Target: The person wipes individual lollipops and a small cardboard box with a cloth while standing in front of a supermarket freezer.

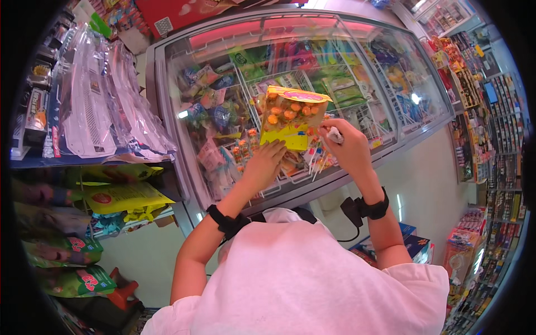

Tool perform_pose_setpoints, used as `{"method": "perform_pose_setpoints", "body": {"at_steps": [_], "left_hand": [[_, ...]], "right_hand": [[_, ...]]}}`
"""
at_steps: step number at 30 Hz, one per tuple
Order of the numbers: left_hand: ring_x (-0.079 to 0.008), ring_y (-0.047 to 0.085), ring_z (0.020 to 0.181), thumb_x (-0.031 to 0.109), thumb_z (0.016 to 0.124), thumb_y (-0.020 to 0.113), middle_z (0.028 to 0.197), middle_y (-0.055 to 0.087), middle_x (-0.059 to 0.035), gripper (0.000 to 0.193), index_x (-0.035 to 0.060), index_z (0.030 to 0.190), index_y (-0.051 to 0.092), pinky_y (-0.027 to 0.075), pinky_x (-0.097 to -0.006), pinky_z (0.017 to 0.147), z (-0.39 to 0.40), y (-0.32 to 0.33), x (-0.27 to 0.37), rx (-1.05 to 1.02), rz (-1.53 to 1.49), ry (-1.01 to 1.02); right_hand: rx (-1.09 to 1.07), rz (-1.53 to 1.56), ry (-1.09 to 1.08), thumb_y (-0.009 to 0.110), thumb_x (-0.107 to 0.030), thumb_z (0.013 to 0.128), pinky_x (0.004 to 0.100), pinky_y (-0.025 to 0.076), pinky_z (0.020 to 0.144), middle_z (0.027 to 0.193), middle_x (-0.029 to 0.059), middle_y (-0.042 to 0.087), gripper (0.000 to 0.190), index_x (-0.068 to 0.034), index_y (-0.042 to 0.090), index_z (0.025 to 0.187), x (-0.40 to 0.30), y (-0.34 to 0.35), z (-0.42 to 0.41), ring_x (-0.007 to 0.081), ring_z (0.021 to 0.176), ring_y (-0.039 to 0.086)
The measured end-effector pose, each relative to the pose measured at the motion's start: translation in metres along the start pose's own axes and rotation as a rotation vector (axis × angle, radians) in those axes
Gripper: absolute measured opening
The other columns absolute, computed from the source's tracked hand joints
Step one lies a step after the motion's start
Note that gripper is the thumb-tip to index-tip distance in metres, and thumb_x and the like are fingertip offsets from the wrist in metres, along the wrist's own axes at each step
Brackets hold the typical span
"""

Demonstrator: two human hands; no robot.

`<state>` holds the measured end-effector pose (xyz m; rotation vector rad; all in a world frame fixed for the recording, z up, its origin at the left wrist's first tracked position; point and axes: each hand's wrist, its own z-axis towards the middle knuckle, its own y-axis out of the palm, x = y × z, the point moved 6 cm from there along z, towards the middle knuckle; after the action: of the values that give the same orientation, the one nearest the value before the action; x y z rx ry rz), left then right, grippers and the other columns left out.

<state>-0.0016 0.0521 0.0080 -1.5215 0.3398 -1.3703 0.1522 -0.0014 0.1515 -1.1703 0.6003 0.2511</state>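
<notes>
A yellow cardboard display box point(284, 136) holds several orange round lollipops point(289, 114) and stands on the glass lid of a chest freezer point(194, 161). My left hand point(266, 158) lies with its fingers against the box's lower yellow panel; its thumb is hidden, so I cannot tell whether it grips. To the right of the box, my right hand point(349, 140) is closed around a crumpled whitish wad point(335, 135), perhaps cloth or tissue. Its fingertips are close to the box's right side. Below them, loose lollipops with white sticks point(319, 161) lie near the freezer's front.
Bagged frozen goods in wire baskets show through the glass. At left, a shelf carries clear plastic packages point(88, 109), with yellow bags point(125, 197) underneath. Shelves of small goods point(502, 138) line the right side. Blue boxes point(412, 240) stand on the floor by my right elbow.
</notes>
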Motion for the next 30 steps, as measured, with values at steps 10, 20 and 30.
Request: {"method": "perform_pose_setpoints", "body": {"at_steps": [10, 20, 30], "left_hand": [[-0.0286, 0.042, 0.12, 0.01, 0.08, 0.056, 0.128, 0.047, -0.0114, 0.037, 0.0011, 0.115, 0.054, 0.032, -0.0401, 0.103, 0.001, -0.002, -0.004, -0.029, -0.045, -0.012], [-0.0288, 0.044, 0.118, 0.01, 0.079, 0.056, 0.126, 0.049, -0.0109, 0.031, 0.0015, 0.11, 0.058, 0.035, -0.0386, 0.1, 0.003, -0.003, -0.007, -0.047, -0.073, -0.019], [-0.0287, 0.044, 0.119, 0.009, 0.079, 0.056, 0.125, 0.051, -0.0103, 0.024, 0.0016, 0.101, 0.062, 0.035, -0.0389, 0.1, 0.004, -0.006, -0.005, -0.059, -0.102, -0.011]], "right_hand": [[-0.097, -0.139, -0.179, 0.068, -0.008, 0.068, 0.0352, 0.047, 0.063, 0.081, 0.0072, 0.06, 0.026, -0.009, 0.056, 0.09, -0.022, 0.013, 0.02, 0.0278, 0.075, 0.06], [-0.113, -0.138, -0.16, 0.069, -0.01, 0.068, 0.0373, 0.047, 0.064, 0.083, 0.0092, 0.062, 0.031, -0.008, 0.053, 0.094, -0.028, 0.027, 0.03, 0.0312, 0.075, 0.06], [0.002, -0.152, -0.233, 0.068, -0.005, 0.065, 0.038, 0.046, 0.063, 0.078, 0.0112, 0.061, 0.029, -0.006, 0.054, 0.091, -0.018, 0.053, 0.015, 0.0316, 0.073, 0.059]]}}
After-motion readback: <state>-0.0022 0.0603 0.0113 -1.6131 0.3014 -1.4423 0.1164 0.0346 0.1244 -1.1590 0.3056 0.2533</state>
